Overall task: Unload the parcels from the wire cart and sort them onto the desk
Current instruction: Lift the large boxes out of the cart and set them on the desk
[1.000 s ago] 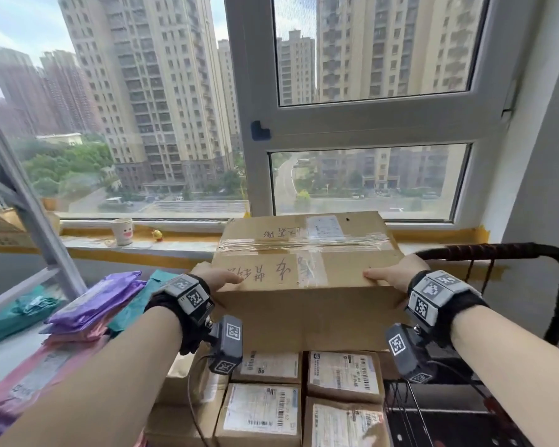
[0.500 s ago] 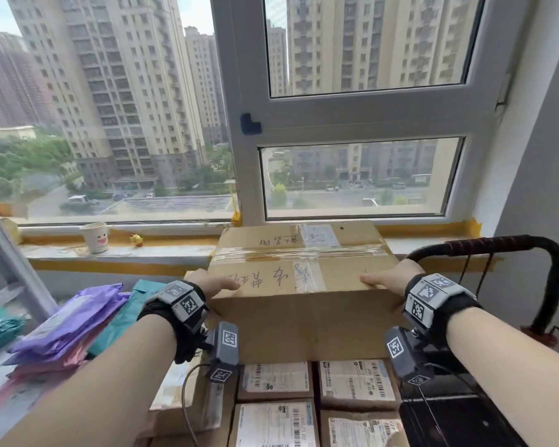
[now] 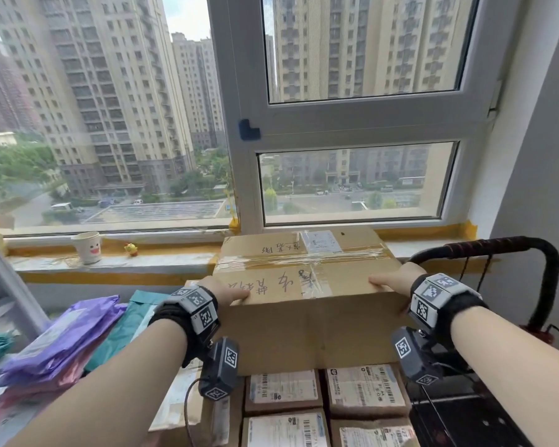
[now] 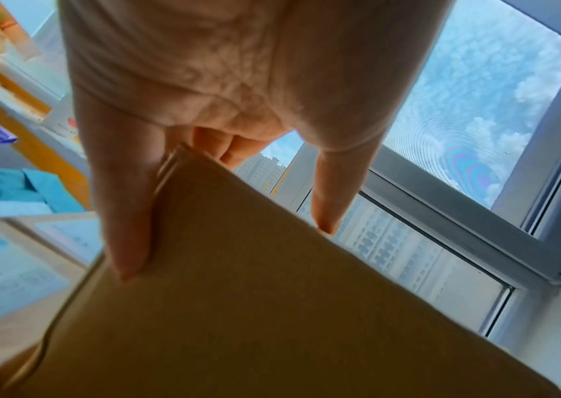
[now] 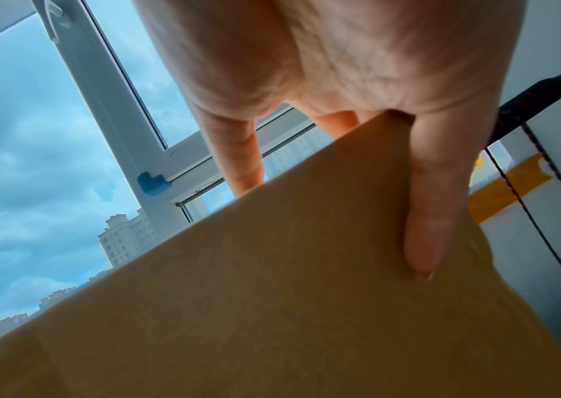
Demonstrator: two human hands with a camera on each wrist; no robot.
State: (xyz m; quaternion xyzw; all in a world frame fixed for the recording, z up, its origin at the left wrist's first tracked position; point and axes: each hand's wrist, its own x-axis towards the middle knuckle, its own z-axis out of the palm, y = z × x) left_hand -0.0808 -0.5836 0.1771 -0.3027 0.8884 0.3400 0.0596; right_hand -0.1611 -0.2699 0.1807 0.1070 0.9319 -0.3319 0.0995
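A large taped cardboard box with handwriting on its top is held up in front of the window. My left hand grips its near left top corner, thumb on the lid and fingers down the side. My right hand grips the near right top corner the same way, with fingers along the side of the box. Below the box lie several small labelled cardboard parcels. The wire cart stands at the lower right, and its black handle arches beside my right hand.
Purple poly mailers and a teal one are stacked at the left. A paper cup and a small yellow toy stand on the window sill. A grey metal frame slants at the far left.
Both hands keep their grip on the large box. The view has swung a little to the right, so the mailers and the cup have slid left, and the box sits slightly lower in the picture.
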